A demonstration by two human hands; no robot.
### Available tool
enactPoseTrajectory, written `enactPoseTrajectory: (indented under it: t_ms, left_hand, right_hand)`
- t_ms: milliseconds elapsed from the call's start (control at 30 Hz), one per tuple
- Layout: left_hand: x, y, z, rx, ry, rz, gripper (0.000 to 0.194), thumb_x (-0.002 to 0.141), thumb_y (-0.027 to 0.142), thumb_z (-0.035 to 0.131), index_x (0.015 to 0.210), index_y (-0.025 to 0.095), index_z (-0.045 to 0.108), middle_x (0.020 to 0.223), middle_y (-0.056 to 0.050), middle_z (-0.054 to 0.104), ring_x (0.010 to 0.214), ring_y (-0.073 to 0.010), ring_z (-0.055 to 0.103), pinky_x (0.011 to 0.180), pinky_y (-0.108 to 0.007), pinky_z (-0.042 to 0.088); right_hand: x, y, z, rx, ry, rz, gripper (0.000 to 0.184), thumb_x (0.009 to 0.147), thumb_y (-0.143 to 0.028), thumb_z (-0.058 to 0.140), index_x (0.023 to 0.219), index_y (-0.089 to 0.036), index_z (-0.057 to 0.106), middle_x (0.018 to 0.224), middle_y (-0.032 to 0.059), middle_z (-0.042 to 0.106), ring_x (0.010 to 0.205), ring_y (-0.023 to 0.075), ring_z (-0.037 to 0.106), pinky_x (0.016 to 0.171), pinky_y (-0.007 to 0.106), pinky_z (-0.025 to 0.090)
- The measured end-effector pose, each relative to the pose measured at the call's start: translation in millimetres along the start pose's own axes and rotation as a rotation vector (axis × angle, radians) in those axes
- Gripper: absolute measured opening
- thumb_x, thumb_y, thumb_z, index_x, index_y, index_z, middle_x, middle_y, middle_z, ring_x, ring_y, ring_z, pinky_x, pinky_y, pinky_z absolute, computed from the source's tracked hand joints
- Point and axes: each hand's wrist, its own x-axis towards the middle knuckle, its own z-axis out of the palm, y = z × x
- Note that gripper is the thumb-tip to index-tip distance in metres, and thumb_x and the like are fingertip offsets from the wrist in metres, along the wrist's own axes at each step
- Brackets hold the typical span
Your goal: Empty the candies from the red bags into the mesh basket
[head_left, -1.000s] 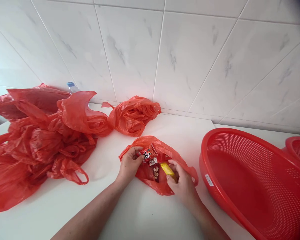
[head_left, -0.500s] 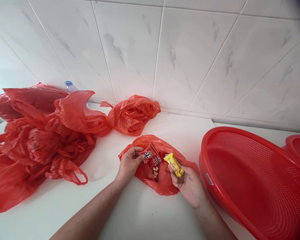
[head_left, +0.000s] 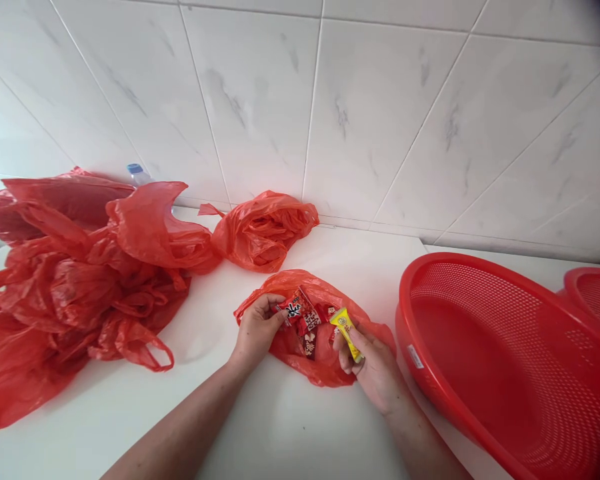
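Between the thumb and fingers of my left hand (head_left: 258, 328) is the edge of a red snack packet (head_left: 300, 309) with black and white lettering. My right hand (head_left: 375, 367) is closed on a small yellow wrapped snack (head_left: 347, 333), tilted with its upper end free. Both hands are over an opened red plastic bag (head_left: 325, 373) spread on the white tabletop. Inside it, a dark brown packet (head_left: 309, 345) lies below the red one, and parts of other red packets show behind the yellow snack.
Several crumpled red plastic bags (head_left: 80, 287) are heaped on the left, a clear bottle with a blue cap (head_left: 135, 169) behind them. Another bunched red bag (head_left: 267, 233) lies near the tiled wall. On the right stand a large red perforated basket (head_left: 480, 360) and a second red basket (head_left: 593, 293).
My right hand has turned the yellow snack so that its narrower side faces me. My left hand keeps its place on the red packet.
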Motion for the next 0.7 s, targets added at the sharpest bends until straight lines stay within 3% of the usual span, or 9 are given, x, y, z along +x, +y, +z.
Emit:
enactPoseTrajectory:
  t_ms: [233, 367, 433, 633, 700]
  left_hand:
    - [2, 0, -1.8, 0.027, -0.03, 0.011, 0.025, 0.067, 0.029, 0.067, 0.089, 0.019, 0.061, 0.068, 0.001, 0.064, 0.062, -0.0157, 0.059, 0.06, -0.027, 0.048]
    - [1, 1, -1.4, 0.207, -0.074, 0.094, 0.04, 0.07, 0.037, 0.064, 0.107, 0.021, 0.062, 0.097, -0.004, 0.07, 0.086, -0.0244, 0.064, 0.077, -0.037, 0.05]
    - [1, 4, 1.9, 0.298, -0.103, 0.136, 0.042, 0.073, 0.041, 0.061, 0.111, 0.023, 0.063, 0.106, -0.005, 0.069, 0.096, -0.0276, 0.062, 0.086, -0.041, 0.048]
    - [-1, 26, 19.5, 0.211, -0.171, 0.047, 0.037, 0.065, 0.046, 0.065, 0.095, 0.024, 0.067, 0.088, 0.0, 0.073, 0.085, -0.0265, 0.066, 0.083, -0.041, 0.052]
    - [-2, 36, 23.7, 0.217, -0.154, 0.039, 0.037, 0.064, 0.048, 0.067, 0.094, 0.026, 0.067, 0.086, 0.001, 0.073, 0.084, -0.025, 0.066, 0.08, -0.038, 0.053]
  right_hand:
    - [3, 8, -3, 0.039, -0.057, -0.05, 0.024, 0.081, -0.041, 0.064, 0.095, -0.022, 0.061, 0.078, 0.001, 0.066, 0.053, 0.0073, 0.055, 0.047, 0.018, 0.036]
    - [11, 6, -1, 0.008, 0.021, -0.183, 0.031, 0.073, -0.032, 0.072, 0.101, -0.024, 0.062, 0.097, 0.001, 0.065, 0.08, 0.0133, 0.062, 0.064, 0.023, 0.048]
    - [15, -1, 3, -0.045, 0.041, -0.257, 0.03, 0.073, -0.031, 0.072, 0.101, -0.023, 0.064, 0.098, 0.0007, 0.065, 0.082, 0.013, 0.06, 0.069, 0.025, 0.049]
    - [23, -24, 23, -0.175, 0.153, -0.414, 0.029, 0.07, -0.031, 0.071, 0.097, -0.022, 0.065, 0.093, 0.0, 0.066, 0.085, 0.0153, 0.059, 0.077, 0.027, 0.047]
    - [26, -29, 29, -0.175, 0.115, -0.446, 0.031, 0.069, -0.031, 0.072, 0.098, -0.022, 0.065, 0.095, -0.0002, 0.065, 0.088, 0.0156, 0.059, 0.082, 0.028, 0.047]
